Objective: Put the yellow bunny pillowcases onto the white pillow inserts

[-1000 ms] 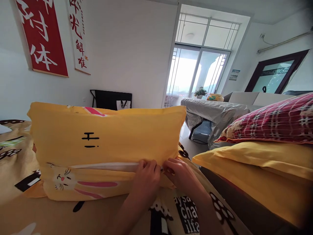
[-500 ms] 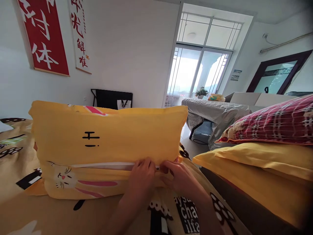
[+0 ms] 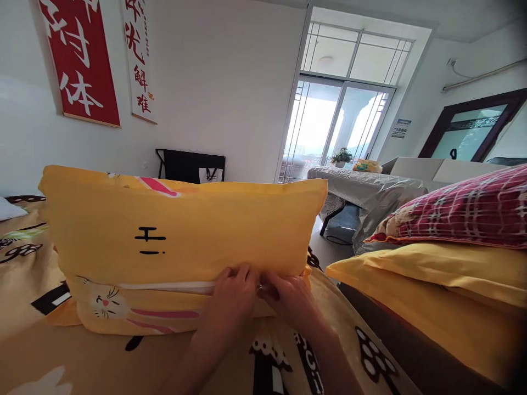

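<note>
A yellow pillow (image 3: 230, 225) stands on its long side in front of me, printed with a rabbit and pink ears. Along its lower part runs an opening (image 3: 173, 286) with a pale strip showing inside, open to the left of my hands. My left hand (image 3: 235, 293) is closed on the pillowcase fabric at the edge of this opening. Right beside it, my right hand (image 3: 290, 299) pinches a small shiny zipper pull (image 3: 260, 287), mostly covered by the fingers. The fingertips of both hands nearly meet.
The pillow rests on a tan patterned bedspread (image 3: 102, 365). To the right, a red plaid pillow (image 3: 461, 211) lies on top of yellow pillows (image 3: 444, 285). Farther back are a plastic-covered table (image 3: 362, 184), a black chair-like piece (image 3: 177, 164) and glass doors (image 3: 333, 120).
My right hand has moved slightly left, closer to my left hand, and its fingers have drawn together at the zipper. The pillow's top leans a little nearer.
</note>
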